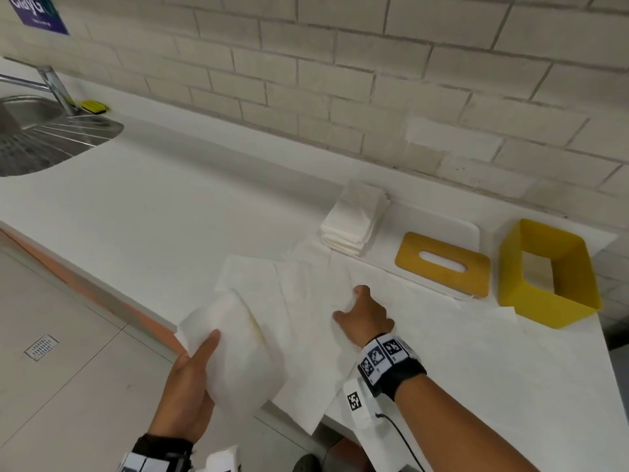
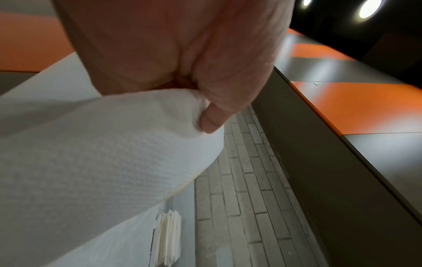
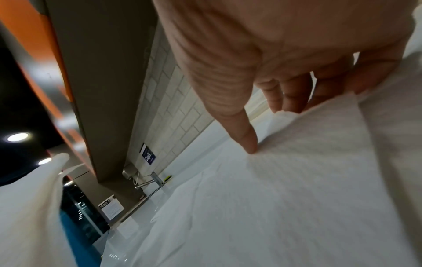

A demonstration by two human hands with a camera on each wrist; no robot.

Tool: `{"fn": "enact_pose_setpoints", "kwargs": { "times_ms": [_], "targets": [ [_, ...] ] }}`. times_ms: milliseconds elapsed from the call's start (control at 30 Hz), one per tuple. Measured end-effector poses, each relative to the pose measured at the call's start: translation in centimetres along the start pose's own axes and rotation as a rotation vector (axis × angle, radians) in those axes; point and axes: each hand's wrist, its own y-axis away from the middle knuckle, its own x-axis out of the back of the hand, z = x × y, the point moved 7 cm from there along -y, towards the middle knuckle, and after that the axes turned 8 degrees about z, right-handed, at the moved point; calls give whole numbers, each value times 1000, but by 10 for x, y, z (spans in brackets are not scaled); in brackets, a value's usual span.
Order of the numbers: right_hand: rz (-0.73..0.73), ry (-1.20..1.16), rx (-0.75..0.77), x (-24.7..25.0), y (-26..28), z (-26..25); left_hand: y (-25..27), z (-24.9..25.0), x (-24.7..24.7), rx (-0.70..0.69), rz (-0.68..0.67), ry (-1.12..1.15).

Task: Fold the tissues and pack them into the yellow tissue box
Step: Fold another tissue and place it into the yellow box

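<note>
Left hand (image 1: 189,386) grips lifted tissue (image 1: 238,338) edge; right hand (image 1: 366,316) presses it flat on table (image 1: 170,206), fingers spread.

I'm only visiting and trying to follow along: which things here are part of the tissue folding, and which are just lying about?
Part of the job:
- loose tissue, gripped by the left hand, with the right hand on it
- folded stack
- yellow box
- yellow slotted lid

Just lying about:
- sink
- tap
- yellow sponge
- wall sign
</note>
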Motion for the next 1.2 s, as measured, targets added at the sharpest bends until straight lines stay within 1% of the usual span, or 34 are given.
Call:
{"fn": "enact_pose_setpoints", "kwargs": {
  "times_ms": [167,300,400,500,567,667,733,767,833,900,967,1033,1133,1200],
  "targets": [
    [34,-163,-25,2,-15,-1,8,-7,-10,23,-28,-32],
    [187,-330,-8,30,-24,4,13,-14,-27,81,-90,-47],
    [315,-371,16,59,-24,15,14,-23,-38,114,-135,-98],
    [487,-547,112,98,-13,26,13,-29,-47,129,-168,-118],
    [526,-687,203,127,8,23,13,-27,-56,137,-182,-100],
    [456,-918,366,163,51,9,19,-16,-77,149,-230,-36],
    [350,-1088,454,174,77,0,28,-7,-99,141,-296,-28],
    [290,-1134,468,175,86,-3,34,-4,-111,138,-331,-33],
    [193,-1122,443,165,97,-3,46,1,-135,127,-400,-46],
    [148,-1009,404,150,103,1,54,2,-153,110,-451,-51],
    [158,-887,334,135,103,13,61,0,-165,95,-486,-62],
    [183,-821,255,125,101,25,65,-4,-173,82,-511,-84],
    [226,-797,184,119,101,34,69,-13,-178,89,-513,-132],
    [182,-852,135,114,100,37,70,-19,-180,99,-511,-169]
  ]
}}
